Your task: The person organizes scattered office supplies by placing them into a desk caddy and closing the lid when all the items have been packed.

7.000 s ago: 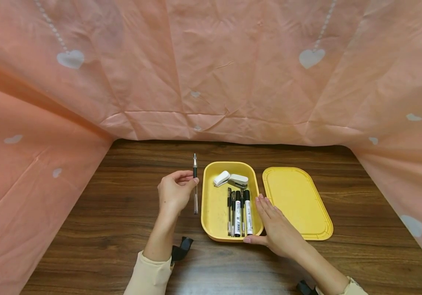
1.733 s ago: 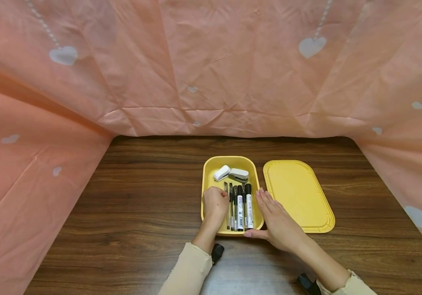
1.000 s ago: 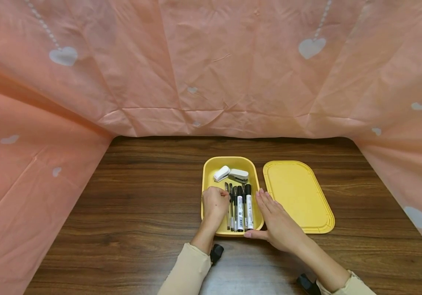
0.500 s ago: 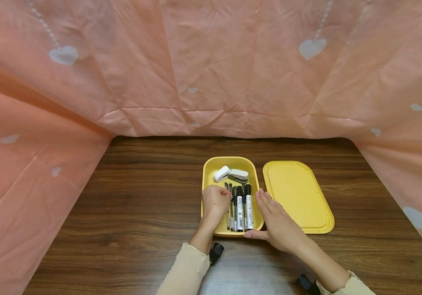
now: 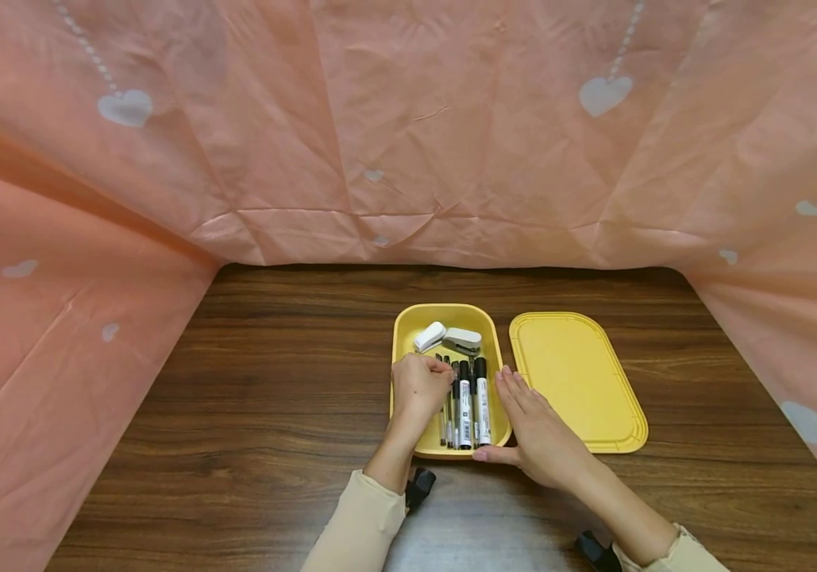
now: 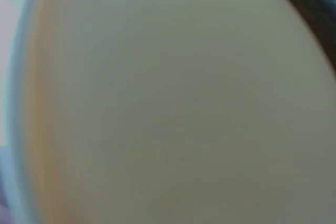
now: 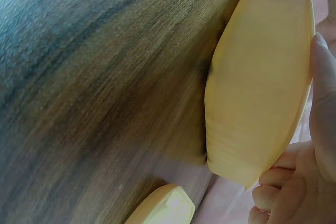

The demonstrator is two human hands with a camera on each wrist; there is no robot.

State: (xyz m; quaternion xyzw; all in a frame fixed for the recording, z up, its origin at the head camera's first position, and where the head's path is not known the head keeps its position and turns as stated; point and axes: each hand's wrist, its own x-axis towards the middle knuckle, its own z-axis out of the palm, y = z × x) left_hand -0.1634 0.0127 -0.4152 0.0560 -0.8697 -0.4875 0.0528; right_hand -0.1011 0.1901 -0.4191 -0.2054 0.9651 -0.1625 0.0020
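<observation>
A yellow box (image 5: pixel 414 454) stands uncovered on the table. In it lie black gel pens (image 5: pixel 449 429) and two black-capped white markers (image 5: pixel 465 409), side by side lengthwise. Two small white staplers (image 5: pixel 461 338) sit at its far end. My left hand (image 5: pixel 417 389) is inside the box over the leftmost pens, fingers bent at their upper ends; its fingertips are partly hidden, so a grip cannot be made out. My right hand (image 5: pixel 540 437) rests against the box's near right corner, fingers straight along the side, thumb at the near rim. In the right wrist view the thumb (image 7: pixel 321 72) touches the rim.
A flat yellow lid (image 5: pixel 579 381) lies right of the box on the dark wood table (image 5: pixel 272 397). Pink cloth (image 5: pixel 408 135) with white hearts hangs at the back and sides. A blurred pale surface fills most of the left wrist view.
Seven seconds ago my left hand held a gel pen left of the box; that hand is now inside the box. During the last second it shifted slightly right across the pens. My right hand stayed put.
</observation>
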